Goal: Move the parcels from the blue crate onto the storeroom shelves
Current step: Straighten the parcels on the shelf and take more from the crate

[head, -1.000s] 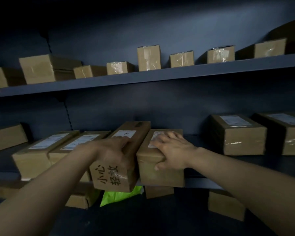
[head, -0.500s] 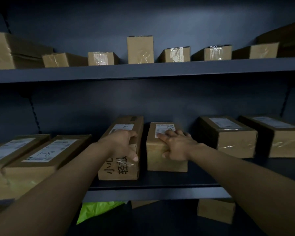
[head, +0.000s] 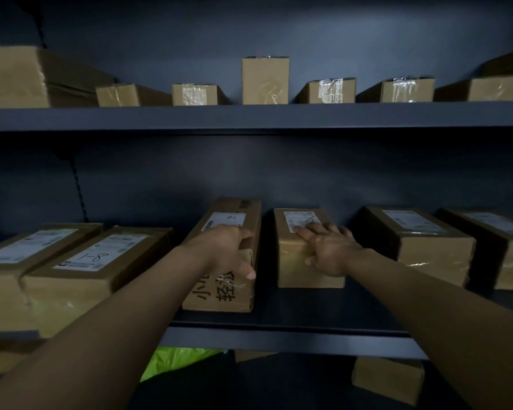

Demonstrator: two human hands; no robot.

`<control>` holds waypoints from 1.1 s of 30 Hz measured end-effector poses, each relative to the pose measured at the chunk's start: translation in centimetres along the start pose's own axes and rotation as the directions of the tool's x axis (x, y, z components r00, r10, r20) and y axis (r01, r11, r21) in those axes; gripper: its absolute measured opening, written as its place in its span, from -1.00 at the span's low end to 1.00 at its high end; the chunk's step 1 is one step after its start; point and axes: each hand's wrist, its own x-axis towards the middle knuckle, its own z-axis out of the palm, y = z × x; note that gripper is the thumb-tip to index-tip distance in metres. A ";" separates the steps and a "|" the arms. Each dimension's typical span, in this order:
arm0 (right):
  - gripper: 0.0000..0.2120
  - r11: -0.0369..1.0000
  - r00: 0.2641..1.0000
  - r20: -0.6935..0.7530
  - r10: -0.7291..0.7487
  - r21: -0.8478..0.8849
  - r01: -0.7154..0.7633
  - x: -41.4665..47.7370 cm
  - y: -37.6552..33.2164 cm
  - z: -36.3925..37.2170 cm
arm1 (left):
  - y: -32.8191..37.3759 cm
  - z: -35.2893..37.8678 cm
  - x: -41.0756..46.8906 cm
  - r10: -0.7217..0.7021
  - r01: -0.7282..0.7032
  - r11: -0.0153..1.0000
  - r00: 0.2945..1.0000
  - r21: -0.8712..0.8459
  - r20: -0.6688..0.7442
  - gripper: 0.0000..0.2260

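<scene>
Two cardboard parcels stand side by side on the middle shelf (head: pixel 279 340). My left hand (head: pixel 231 251) grips the near end of the long parcel with black handwriting (head: pixel 228 291), fingers curled over its top edge and thumb on its front face. My right hand (head: pixel 328 250) rests on the smaller parcel (head: pixel 293 270) with fingers spread flat over its top and white label, thumb on the front face. Both parcels sit flat on the shelf, a narrow gap between them. The blue crate is out of view.
Two labelled parcels (head: pixel 83 270) lie left of my hands and two more (head: pixel 421 241) to the right. The upper shelf (head: pixel 249 116) carries several small taped boxes. Below the middle shelf show a green bag (head: pixel 175 362) and more boxes (head: pixel 388 377).
Both parcels went from overhanging the shelf edge to sitting fully on the shelf, pushed deeper. My hands stayed on them and reached further in.
</scene>
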 end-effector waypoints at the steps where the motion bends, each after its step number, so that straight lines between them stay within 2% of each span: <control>1: -0.29 1.000 1.000 -0.011 0.007 -0.001 -0.007 0.1 0.0 0.1 | 0.0 0.0 0.0 0.001 -0.001 1.000 1.000 0.001 -0.003 -0.17; 10: -0.32 0.998 0.997 -0.059 0.051 -0.018 -0.052 1.1 -0.7 0.8 | -0.1 -0.1 0.3 0.018 -0.019 1.000 1.000 0.014 0.015 -0.18; 17: -0.30 0.993 0.982 -0.174 0.068 -0.086 -0.084 -0.4 -2.8 1.0 | -0.6 -0.1 0.0 0.073 -0.071 0.996 0.997 -0.052 0.037 -0.20; 19: -0.33 0.996 0.961 -0.276 0.014 -0.086 -0.039 -1.5 -4.8 0.5 | -1.0 -0.3 -0.8 0.091 -0.092 0.987 0.996 -0.128 -0.013 -0.24; 21: -0.44 0.998 0.918 -0.392 -0.061 -0.028 0.054 -2.8 -7.1 -0.5 | -1.9 -0.8 -2.2 0.089 -0.112 0.976 0.988 -0.187 -0.127 -0.32; 25: -0.56 0.958 0.780 -0.576 -0.244 -0.020 0.285 -4.4 -12.0 -3.4 | -5.9 -2.8 -5.7 0.106 -0.112 0.994 0.926 0.004 -0.363 -0.55; 28: -0.55 0.924 0.728 -0.598 -0.334 -0.055 0.378 -4.5 -17.1 -4.8 | -10.6 -4.1 -8.7 0.074 -0.041 0.996 0.891 0.082 -0.449 -0.58; 33: -0.41 0.888 0.768 -0.470 -0.435 -0.083 0.452 -3.8 -27.3 -4.8 | -19.5 -4.5 -13.5 -0.022 0.094 0.988 0.865 0.119 -0.500 -0.61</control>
